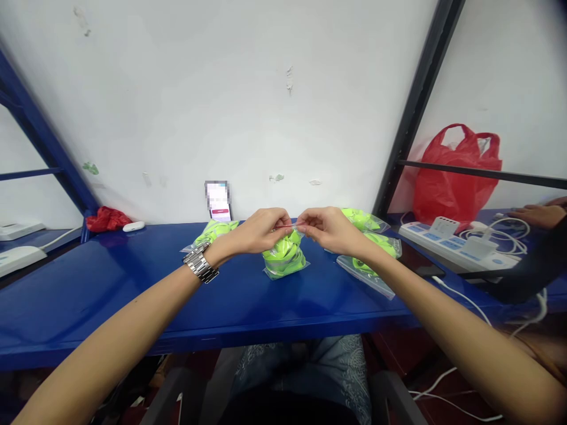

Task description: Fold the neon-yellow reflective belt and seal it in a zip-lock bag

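A clear zip bag (284, 260) packed with neon yellow-green fabric with grey reflective strips stands upright on the blue table in front of me. My left hand (266, 230) pinches its top edge, near a red line, from the left. From the right, my right hand (323, 227) pinches the same edge, thumb and fingers pressed together. Behind my left wrist lies another filled bag (218, 229). More filled bags (361, 219) lie behind and beside my right forearm, one of them (378, 248) partly covered by it.
A phone (218, 200) with a lit screen leans on the wall. Red plastic (107, 219) and a white earphone case (133, 226) sit at back left. On the right are a power strip (456, 245), white cables, a red carrier bag (458, 177) and another person's hand (538, 215).
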`<state>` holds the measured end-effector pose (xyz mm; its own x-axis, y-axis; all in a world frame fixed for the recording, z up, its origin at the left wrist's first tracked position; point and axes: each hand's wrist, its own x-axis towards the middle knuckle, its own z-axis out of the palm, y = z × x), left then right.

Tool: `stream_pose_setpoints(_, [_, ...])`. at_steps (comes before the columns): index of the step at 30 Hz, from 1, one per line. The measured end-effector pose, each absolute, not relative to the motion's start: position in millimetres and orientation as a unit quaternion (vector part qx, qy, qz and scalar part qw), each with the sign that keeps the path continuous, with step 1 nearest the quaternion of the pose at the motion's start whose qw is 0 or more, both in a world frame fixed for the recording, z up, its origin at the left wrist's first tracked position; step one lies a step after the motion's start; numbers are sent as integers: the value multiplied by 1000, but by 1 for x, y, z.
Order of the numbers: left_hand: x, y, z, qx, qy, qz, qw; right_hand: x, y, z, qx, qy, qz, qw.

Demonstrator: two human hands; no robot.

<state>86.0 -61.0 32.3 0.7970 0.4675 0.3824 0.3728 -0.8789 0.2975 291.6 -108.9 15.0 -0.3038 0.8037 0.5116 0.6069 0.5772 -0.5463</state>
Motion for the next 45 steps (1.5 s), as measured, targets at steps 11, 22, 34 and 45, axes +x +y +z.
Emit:
stream_pose_setpoints(11, [83, -60, 28, 950, 209, 231, 11, 290, -110, 17, -452, -802, 78, 383])
stream_pose_setpoints(22, [85, -61, 31, 946, 228, 227, 47, 291, -110, 16, -445, -797, 110, 394])
stream_pose_setpoints(34, [86, -60, 31, 948, 223, 224, 31, 287, -111, 19, -466, -793, 76, 386])
stream_pose_setpoints(45, [84, -60, 28, 946, 203, 253, 3, 280, -111, 19, -461, -785, 102, 402])
